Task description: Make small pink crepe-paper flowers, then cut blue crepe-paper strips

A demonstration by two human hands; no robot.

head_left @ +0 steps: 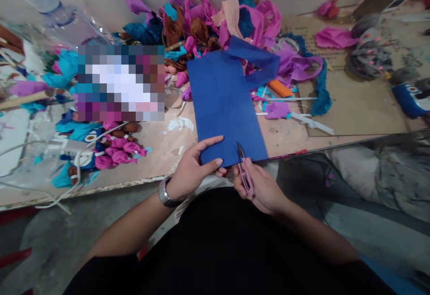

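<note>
A dark blue sheet (225, 102), paper or thin felt, lies over the table's front edge, its far end overlapping the craft scraps. My left hand (193, 169), with a metal watch on the wrist, grips the sheet's near left corner. Its thumb and index finger rest on top, and other fingertips show below the edge. In my right hand (264, 187) is a pair of small pink-handled thread snips (246, 176). Their dark blades point away from me over the sheet's near edge; whether they cut into it, I cannot tell. A folded blue strip (262, 59) lies at the sheet's far right corner.
Pink, purple, teal and brown crepe paper (198, 12) is heaped behind the sheet. Several wrapped pink bundles (117, 154) and a white cable (79, 160) lie left. An orange cutter (280, 88) and flat cardboard (356, 106) are right. A clear bottle (67, 21) stands back left.
</note>
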